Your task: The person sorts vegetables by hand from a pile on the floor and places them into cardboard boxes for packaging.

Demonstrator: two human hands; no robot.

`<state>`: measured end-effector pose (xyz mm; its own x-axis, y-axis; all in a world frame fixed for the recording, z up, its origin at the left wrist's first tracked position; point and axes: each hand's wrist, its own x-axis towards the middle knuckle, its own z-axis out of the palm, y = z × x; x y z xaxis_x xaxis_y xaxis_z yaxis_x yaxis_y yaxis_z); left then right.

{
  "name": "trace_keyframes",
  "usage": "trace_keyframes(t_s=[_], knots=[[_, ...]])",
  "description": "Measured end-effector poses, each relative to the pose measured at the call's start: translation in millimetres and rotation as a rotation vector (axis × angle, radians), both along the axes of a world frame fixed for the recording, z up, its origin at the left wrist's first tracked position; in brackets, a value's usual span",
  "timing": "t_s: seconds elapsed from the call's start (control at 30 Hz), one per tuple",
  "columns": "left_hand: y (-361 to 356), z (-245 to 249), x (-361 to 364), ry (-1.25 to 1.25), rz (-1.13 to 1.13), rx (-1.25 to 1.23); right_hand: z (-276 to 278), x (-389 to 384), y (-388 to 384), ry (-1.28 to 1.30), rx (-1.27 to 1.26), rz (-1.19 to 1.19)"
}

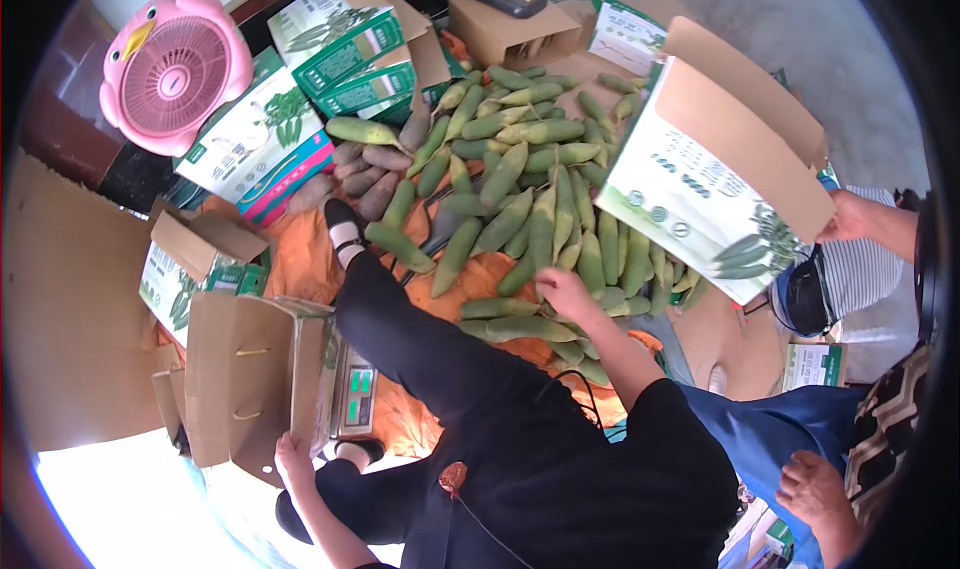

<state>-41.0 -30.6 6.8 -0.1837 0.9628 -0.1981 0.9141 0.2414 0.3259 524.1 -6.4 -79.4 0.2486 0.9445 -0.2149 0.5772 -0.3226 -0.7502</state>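
Observation:
My left hand (pixel 293 461) is closed on the lower flap edge of an open cardboard box (pixel 225 384). That box rests on a digital scale (pixel 357 394) with a lit green display. Over the heap of green radishes, my right hand (pixel 565 295) has curled fingers at the lower end of a long green radish (pixel 542 231); the fingertips are partly hidden. More radishes (pixel 515 327) lie just below this hand, on orange sheeting (pixel 420 414).
A co-worker's hand (pixel 850 215) holds a large open printed carton (pixel 700 169) on the right; their other hand (pixel 812 489) is lower down. A pink fan (pixel 175 69), printed cartons (pixel 260 134) and purplish roots (pixel 378 197) are at upper left. My foot (pixel 345 231) is beside the heap.

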Motion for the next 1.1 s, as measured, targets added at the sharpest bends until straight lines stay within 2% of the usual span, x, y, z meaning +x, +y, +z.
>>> trace_keyframes(t_s=[0.1,0.2,0.23,0.27,0.33,0.4,0.47,0.5,0.53,0.57,0.6,0.67,0.73,0.87,0.93,1.07,1.1], knots=[[2,-12,-9,-0.039,-0.022,0.016,144,1,33,-0.297,0.435,0.03],[4,-12,-12,-0.066,-0.022,0.013,235,39,37,-0.672,0.807,-0.09],[4,-21,-17,-0.043,-0.03,0.036,259,54,35,-0.873,0.775,-0.186],[-1,-26,-23,-0.016,-0.029,0.057,274,70,30,-1.082,0.633,-0.288],[2,-8,-10,0.047,0.013,-0.025,292,120,23,-1.226,0.568,-0.286],[0,-4,-7,0.02,-0.023,-0.008,301,153,10,-1.253,0.263,-0.299],[-1,-4,-6,0.036,-0.006,0.003,310,166,9,-1.155,0.05,-0.35],[-2,-5,-6,0.05,-0.016,0.008,316,168,13,-1.152,0.073,-0.337],[-2,-6,-7,0.051,0.003,0.02,321,169,16,-0.999,-0.038,-0.282],[-1,-6,-8,0.046,0.005,0.002,324,167,20,-0.845,-0.151,-0.227],[0,-7,-8,0.04,0.004,-0.016,321,162,21,-0.844,-0.135,-0.222],[-3,-8,-9,0.033,0.02,-0.009,308,150,16,-0.818,0.088,-0.198],[-1,-2,-5,0.085,-0.012,-0.026,306,122,19,-0.754,0.102,-0.208],[0,-10,-9,0.089,-0.015,-0.044,278,81,43,-0.718,0.301,-0.134],[1,-10,-9,0.071,0.003,-0.032,259,62,64,-0.596,0.231,-0.161],[1,-6,-7,0.08,0.013,-0.033,174,55,122,-0.385,0.249,-0.125],[1,4,0,0.057,0.04,-0.053,142,55,137,-0.237,0.234,-0.16]])
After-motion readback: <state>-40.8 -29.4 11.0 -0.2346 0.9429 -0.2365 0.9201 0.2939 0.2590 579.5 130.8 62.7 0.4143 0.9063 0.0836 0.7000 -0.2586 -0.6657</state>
